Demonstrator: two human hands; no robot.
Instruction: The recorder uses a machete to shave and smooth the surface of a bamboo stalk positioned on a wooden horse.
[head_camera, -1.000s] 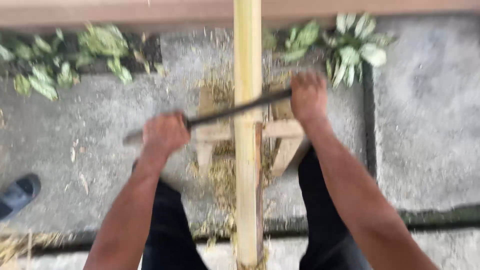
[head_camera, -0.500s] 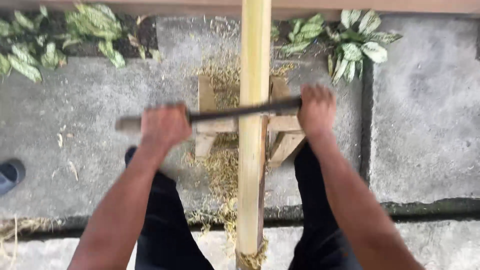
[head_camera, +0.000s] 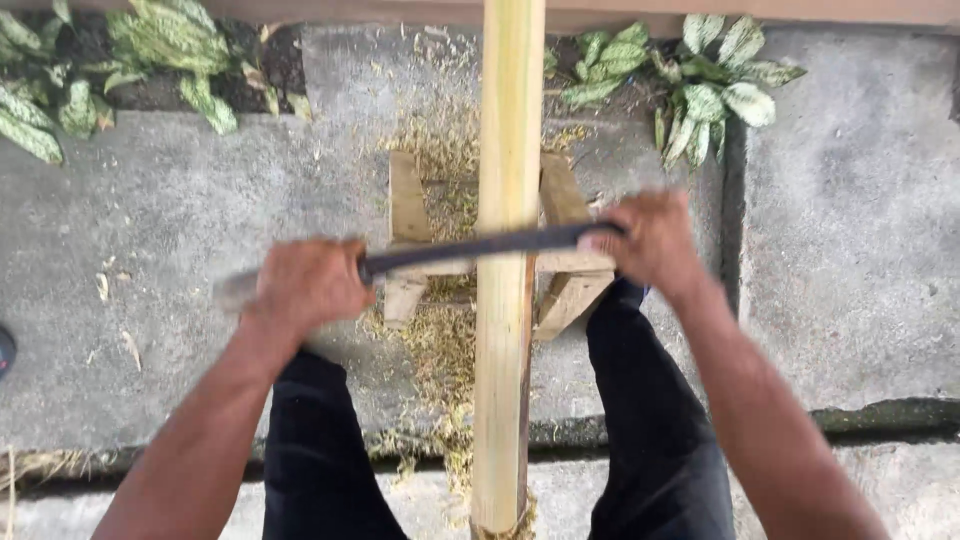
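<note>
Crosswise, blade over lengthwise pole

The bamboo pole is pale yellow with faint green streaks. The blade crossing it between the two grips is dark grey, almost black. Under it, the wooden stand is light tan, ringed by straw-coloured shavings. The trousers are black, the floor mottled grey, and the leaves beyond green speckled with white.
</note>
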